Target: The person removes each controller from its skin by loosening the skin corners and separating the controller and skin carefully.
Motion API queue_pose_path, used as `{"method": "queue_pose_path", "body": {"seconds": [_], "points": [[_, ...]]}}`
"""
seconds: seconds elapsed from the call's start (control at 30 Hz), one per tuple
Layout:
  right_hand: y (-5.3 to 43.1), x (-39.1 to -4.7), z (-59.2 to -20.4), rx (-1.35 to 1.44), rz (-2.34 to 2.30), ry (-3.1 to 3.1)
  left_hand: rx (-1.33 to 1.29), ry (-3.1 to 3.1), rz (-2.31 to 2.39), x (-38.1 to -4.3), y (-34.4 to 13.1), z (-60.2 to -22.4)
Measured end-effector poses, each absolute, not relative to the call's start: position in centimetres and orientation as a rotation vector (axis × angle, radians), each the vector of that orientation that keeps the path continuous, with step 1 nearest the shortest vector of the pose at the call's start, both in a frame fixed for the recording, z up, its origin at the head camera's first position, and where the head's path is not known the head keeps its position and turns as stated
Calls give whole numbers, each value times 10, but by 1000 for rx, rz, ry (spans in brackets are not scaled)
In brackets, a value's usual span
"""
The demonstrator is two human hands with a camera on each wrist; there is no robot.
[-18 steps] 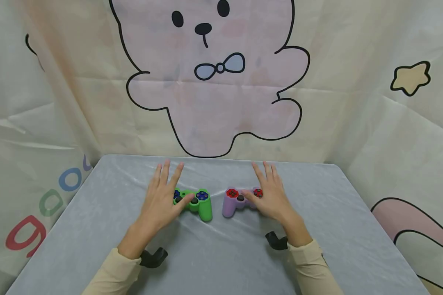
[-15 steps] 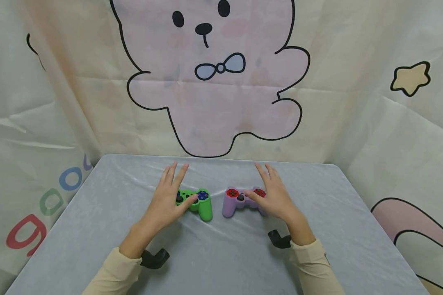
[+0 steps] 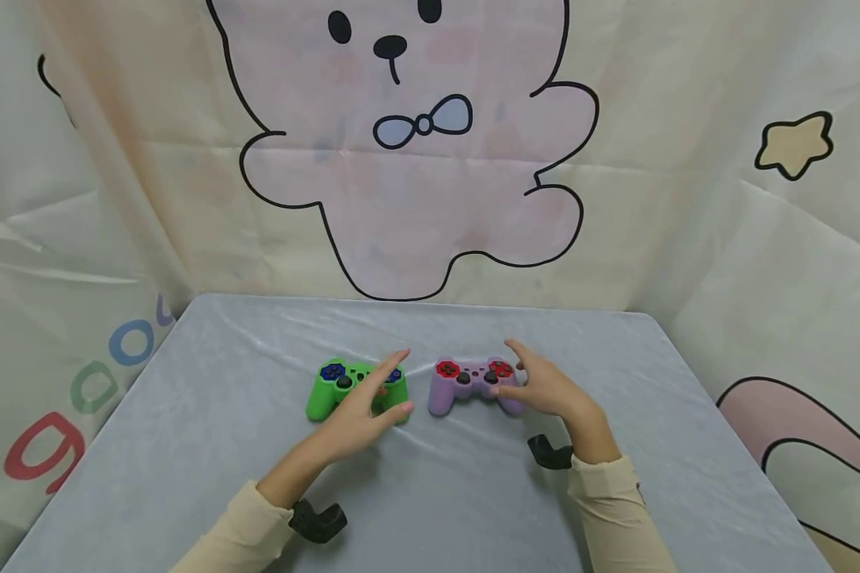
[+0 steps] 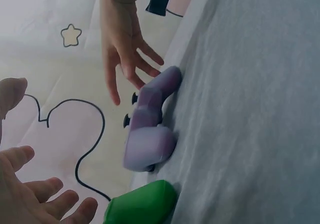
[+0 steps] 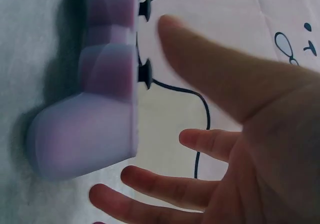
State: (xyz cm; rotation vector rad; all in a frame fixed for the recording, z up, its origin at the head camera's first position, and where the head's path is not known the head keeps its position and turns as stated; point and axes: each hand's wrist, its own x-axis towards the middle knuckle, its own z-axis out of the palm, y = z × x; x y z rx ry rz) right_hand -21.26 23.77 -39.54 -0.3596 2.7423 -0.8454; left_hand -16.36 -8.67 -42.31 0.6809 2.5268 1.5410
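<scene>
A green game controller [image 3: 322, 398] with blue button pads lies on the table, partly covered in the head view by my left hand [image 3: 361, 418]. That hand hovers over its right half, fingers extended and thumb apart, holding nothing. To its right lies a purple game controller [image 3: 442, 394] with red button pads and black thumbsticks. My right hand [image 3: 553, 390] is at the purple controller's right end, fingers loosely bent and thumb over its right grip. In the right wrist view the thumb and fingers [image 5: 165, 184] stand apart from the purple controller [image 5: 82, 134], with nothing between them.
A grey cloth covers the table [image 3: 430, 509]. Behind it hangs a curtain [image 3: 430, 199] printed with a bear; more printed cloth hangs at both sides. A black strap piece [image 3: 318, 521] juts from the left wrist, another [image 3: 549, 452] from the right.
My left hand has moved right, from the green controller's left side to over its right half. My right hand has shifted slightly right, its fingers bending more. Both controllers stay put.
</scene>
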Motion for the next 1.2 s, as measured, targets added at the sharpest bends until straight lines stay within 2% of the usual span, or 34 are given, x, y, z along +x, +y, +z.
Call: {"method": "queue_pose_path", "body": {"seconds": [0.57,1.2], "points": [[243,-228,-422,-230,-953,2579,734,2084,1624,-167,-62,-447],[253,-231,-425,-317,-1041,2556,543,2115,1650,-176,-31,-448]]}}
